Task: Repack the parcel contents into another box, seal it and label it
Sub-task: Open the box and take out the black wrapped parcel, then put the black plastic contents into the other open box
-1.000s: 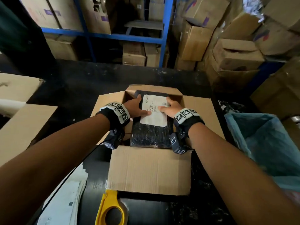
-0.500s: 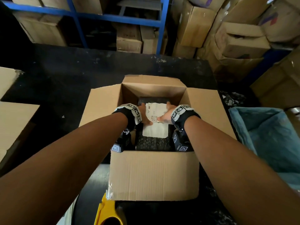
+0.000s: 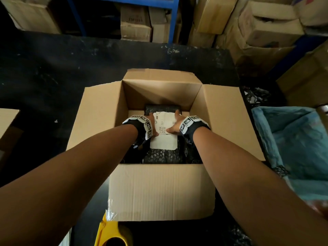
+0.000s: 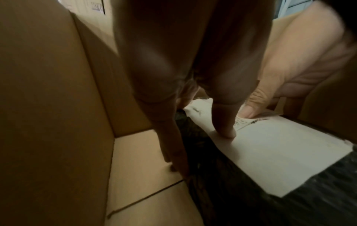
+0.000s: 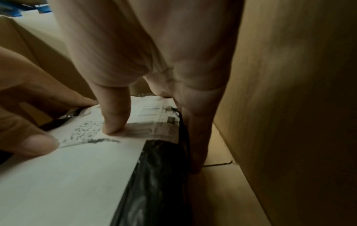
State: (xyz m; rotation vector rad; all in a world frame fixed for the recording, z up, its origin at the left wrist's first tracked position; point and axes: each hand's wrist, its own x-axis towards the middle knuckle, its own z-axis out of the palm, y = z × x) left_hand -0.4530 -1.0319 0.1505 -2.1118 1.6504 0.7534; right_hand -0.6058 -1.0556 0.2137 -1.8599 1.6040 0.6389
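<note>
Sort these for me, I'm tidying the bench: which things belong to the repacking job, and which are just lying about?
Part of the job:
- open box
- black parcel with white label, inside the box
- left hand and right hand, both holding the parcel
- yellow tape dispenser, near the box

Lying about:
- blue bin bag
- stacked cartons behind
- blue shelf frame

1. An open cardboard box [image 3: 160,190] stands on a dark table [image 3: 53,71], flaps spread.
2. Inside, the left hand [image 3: 154,126] and right hand [image 3: 174,124] grip a black parcel [image 3: 162,156] by its sides.
3. A white label [image 3: 164,137] lies on the parcel's top.
</note>
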